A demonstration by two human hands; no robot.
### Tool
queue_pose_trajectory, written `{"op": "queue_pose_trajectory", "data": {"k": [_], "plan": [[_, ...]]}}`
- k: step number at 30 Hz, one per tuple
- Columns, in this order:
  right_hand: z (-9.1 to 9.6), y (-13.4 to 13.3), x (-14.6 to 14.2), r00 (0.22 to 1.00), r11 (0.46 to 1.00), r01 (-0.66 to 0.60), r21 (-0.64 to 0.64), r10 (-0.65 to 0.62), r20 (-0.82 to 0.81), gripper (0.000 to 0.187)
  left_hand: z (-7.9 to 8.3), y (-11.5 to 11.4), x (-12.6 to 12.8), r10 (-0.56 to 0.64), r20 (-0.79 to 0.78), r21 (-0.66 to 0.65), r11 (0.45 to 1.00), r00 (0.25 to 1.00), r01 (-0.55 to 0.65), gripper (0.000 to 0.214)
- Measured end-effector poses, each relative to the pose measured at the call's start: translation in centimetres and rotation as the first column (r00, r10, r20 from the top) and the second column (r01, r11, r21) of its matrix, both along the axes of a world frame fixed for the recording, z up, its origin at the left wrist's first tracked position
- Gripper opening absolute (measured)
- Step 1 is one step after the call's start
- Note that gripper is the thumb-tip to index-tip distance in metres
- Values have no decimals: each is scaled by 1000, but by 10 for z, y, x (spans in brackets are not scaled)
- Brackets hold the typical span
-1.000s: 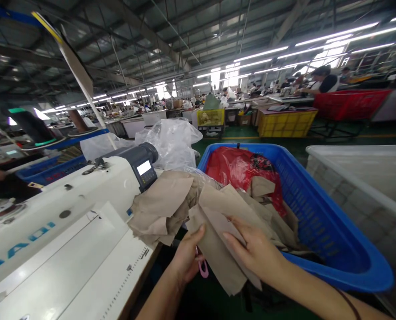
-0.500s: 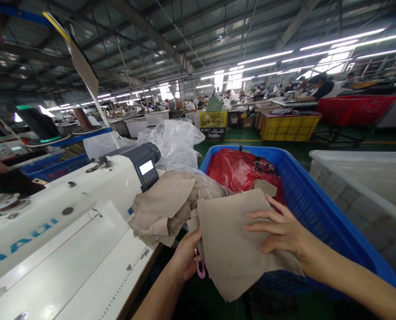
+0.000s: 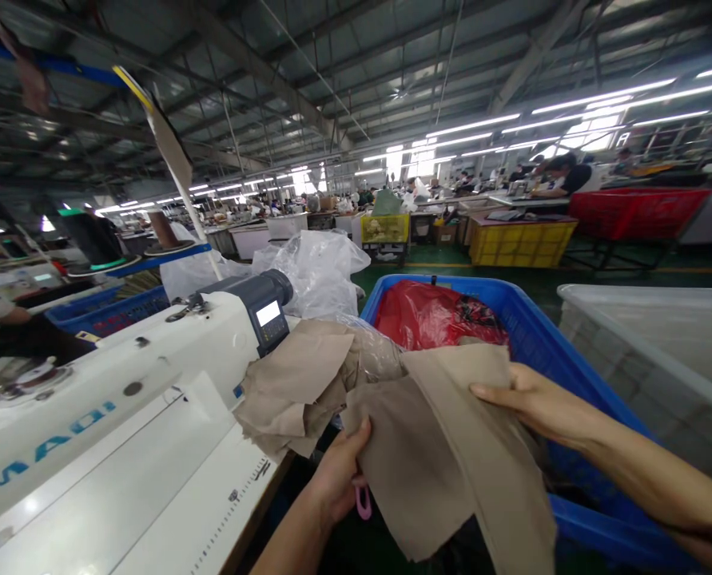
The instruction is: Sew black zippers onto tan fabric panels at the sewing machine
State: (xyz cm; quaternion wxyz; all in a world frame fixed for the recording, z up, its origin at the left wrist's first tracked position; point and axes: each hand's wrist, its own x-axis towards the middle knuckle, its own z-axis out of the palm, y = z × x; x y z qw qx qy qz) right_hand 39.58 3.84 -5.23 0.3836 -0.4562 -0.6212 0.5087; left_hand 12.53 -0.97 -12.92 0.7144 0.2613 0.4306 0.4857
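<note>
My left hand is closed on a taupe fabric piece, thumb on top. A pink loop handle sticks out below its fingers; the rest of that tool is hidden. My right hand pinches the upper right corner of a second, lighter taupe fabric panel, which hangs down and overlaps the first piece. Left of both hands, a loose pile of taupe fabric pieces lies at the end of the sewing table, beside the machine's display.
A white sewing machine fills the left side. Behind my right hand stands a blue basket with a red plastic bag in it. Clear plastic lies behind the pile. A whitish bin stands at right. Co-workers sit farther off.
My right hand, earlier spread flat on the panel, now grips its corner and has drawn it rightward. The piece under it, in my left hand, is now exposed.
</note>
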Motion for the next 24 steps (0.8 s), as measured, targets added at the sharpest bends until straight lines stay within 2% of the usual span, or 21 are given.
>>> {"op": "queue_pose_trajectory", "data": {"k": [1, 3, 7, 14, 20, 24], "plan": [[-9, 7, -4, 999, 996, -51, -73, 51, -3, 52, -1, -1, -1, -2, -1, 3, 1000, 1000, 2, 47], [-27, 18, -8, 995, 988, -79, -133, 86, 46, 49, -2, -3, -2, -7, -6, 9, 1000, 1000, 7, 47], [-48, 28, -9, 988, 996, -27, -80, 39, 151, 39, -4, -7, -5, -9, -20, 18, 1000, 1000, 9, 50], [-50, 27, -11, 974, 999, -34, -35, 41, 223, 32, 4, -13, -3, -55, -55, 49, 997, 997, 58, 56], [-56, 27, -8, 975, 997, -46, -69, 60, 213, 39, 8, -14, -1, -78, -90, 78, 993, 993, 85, 62], [-59, 25, -2, 976, 996, -10, -92, 30, 216, 45, 7, -13, 2, -63, -115, 104, 992, 991, 76, 63]]}}
